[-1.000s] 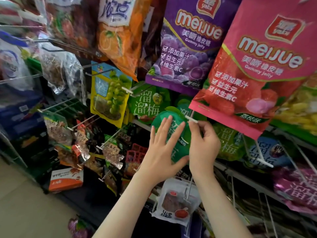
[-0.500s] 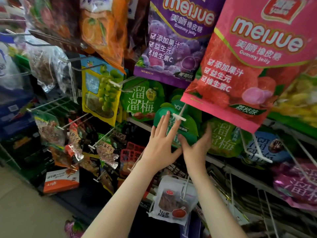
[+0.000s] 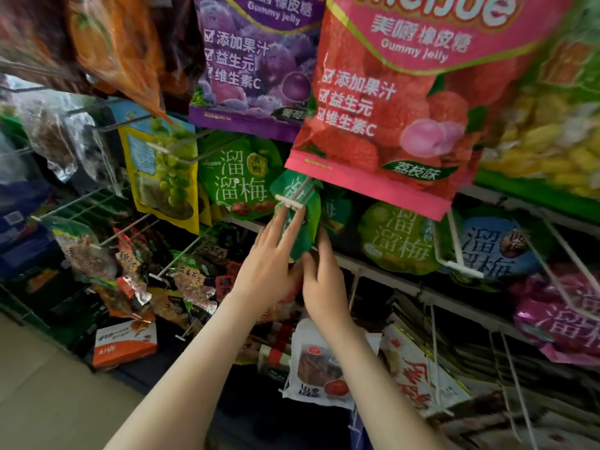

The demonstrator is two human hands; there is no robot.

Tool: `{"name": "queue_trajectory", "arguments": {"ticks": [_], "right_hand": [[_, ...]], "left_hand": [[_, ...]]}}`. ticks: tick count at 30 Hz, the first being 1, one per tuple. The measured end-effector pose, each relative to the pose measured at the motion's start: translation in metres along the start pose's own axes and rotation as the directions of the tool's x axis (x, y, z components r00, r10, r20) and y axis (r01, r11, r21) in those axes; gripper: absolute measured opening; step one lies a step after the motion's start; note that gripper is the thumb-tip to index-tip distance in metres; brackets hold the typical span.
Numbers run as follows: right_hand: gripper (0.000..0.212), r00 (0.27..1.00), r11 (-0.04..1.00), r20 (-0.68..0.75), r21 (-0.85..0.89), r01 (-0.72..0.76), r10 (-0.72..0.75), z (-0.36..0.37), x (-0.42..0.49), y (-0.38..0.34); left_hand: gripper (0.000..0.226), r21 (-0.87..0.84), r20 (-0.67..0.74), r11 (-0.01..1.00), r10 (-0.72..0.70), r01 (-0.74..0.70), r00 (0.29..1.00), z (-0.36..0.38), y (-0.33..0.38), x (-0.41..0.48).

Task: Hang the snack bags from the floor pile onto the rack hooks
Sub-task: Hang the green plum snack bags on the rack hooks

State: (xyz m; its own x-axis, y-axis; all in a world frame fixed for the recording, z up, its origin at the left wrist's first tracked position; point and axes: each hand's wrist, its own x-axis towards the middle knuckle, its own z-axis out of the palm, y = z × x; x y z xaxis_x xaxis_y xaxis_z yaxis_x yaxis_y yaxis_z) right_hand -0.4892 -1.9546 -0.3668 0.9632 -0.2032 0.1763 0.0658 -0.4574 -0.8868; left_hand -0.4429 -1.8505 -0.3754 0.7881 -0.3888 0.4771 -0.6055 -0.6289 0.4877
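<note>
On the left the floor (image 3: 39,401) gives an open strip beside the rack (image 3: 383,276). An orange box (image 3: 125,345) sits at the rack's bottom edge. Higher up, a yellow bag (image 3: 162,177) hangs near a wide green bag (image 3: 240,183), and bare wire hooks stick out in front of them.

My left hand (image 3: 272,258) has its fingers straight and a little spread. They lie flat on the front of the small green bag (image 3: 300,222), and the fingertips come just under the white tip of the hook (image 3: 289,203). This bag is up at the hook, and the two wires run across its upper part. I cannot tell if the wires pass through its hole.

My right hand (image 3: 321,280) pinches the bottom edge of the bag, with the thumb in front and the fingers going up its right side. The lower edge of the pink bag (image 3: 389,125) hangs just above the top of the small bag, so there is little room upward. To the right is a round green bag (image 3: 399,238). Under my wrists a clear bag (image 3: 319,368) hangs on a lower hook.
</note>
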Motion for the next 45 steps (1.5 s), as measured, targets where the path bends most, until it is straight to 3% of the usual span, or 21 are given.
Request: {"name": "queue_trajectory", "arguments": {"ticks": [5,12,17,20,23,26,28,31,34,36,39,42,45], "right_hand": [[0.051,0.991,0.993,-0.125,-0.115,0.029,-0.044,-0.003,0.017,0.010],[0.064,0.977,0.993,-0.206,-0.088,-0.079,0.060,-0.001,-0.011,0.046],[0.059,0.995,0.983,0.047,-0.162,-0.083,0.092,0.054,-0.130,0.120],[0.050,0.971,0.976,0.220,-0.211,-0.050,0.097,0.089,-0.199,0.176],[0.049,0.884,0.951,0.416,-0.295,-0.090,0.213,0.117,-0.257,0.244],[0.054,0.767,0.878,0.496,-0.444,-0.178,0.406,0.138,-0.299,0.323],[0.052,0.671,0.779,0.468,-0.565,-0.272,0.574,0.146,-0.323,0.382],[0.048,0.566,0.588,0.309,-0.694,-0.416,0.765,0.152,-0.359,0.486],[0.046,0.503,0.433,0.128,-0.711,-0.554,0.855,0.157,-0.393,0.581],[0.055,0.469,0.358,0.026,-0.682,-0.637,0.883,0.159,-0.408,0.639],[0.079,0.426,0.321,-0.051,-0.579,-0.750,0.903,0.159,-0.420,0.711],[0.086,0.361,0.317,-0.050,-0.374,-0.871,0.931,0.160,-0.421,0.754],[0.084,0.348,0.314,-0.039,-0.345,-0.884,0.937,0.161,-0.416,0.771]], "left_hand": [[0.082,0.005,0.016,1.000,0.002,-0.002,1.000,0.017,0.000,0.018],[0.081,-0.022,-0.010,0.999,-0.040,0.040,0.999,0.041,0.007,-0.020],[0.060,-0.098,-0.064,0.957,-0.281,0.274,0.958,0.089,-0.015,-0.168],[0.049,-0.089,-0.043,0.912,-0.406,0.401,0.913,0.121,-0.035,-0.279],[0.044,-0.060,0.047,0.837,-0.542,0.544,0.839,0.146,-0.057,-0.377],[0.050,0.043,0.203,0.750,-0.654,0.660,0.729,0.185,-0.083,-0.470],[0.053,0.102,0.311,0.687,-0.709,0.719,0.633,0.216,-0.097,-0.528],[0.058,0.202,0.423,0.645,-0.736,0.737,0.529,0.279,-0.115,-0.606],[0.058,0.227,0.535,0.723,-0.652,0.652,0.537,0.353,-0.129,-0.647],[0.069,0.215,0.590,0.774,-0.589,0.596,0.552,0.409,-0.134,-0.660],[0.066,0.195,0.628,0.787,-0.559,0.585,0.542,0.469,-0.129,-0.669],[0.064,0.286,0.716,0.795,-0.548,0.535,0.432,0.508,-0.127,-0.693],[0.063,0.250,0.697,0.793,-0.545,0.555,0.466,0.516,-0.123,-0.710]]}}
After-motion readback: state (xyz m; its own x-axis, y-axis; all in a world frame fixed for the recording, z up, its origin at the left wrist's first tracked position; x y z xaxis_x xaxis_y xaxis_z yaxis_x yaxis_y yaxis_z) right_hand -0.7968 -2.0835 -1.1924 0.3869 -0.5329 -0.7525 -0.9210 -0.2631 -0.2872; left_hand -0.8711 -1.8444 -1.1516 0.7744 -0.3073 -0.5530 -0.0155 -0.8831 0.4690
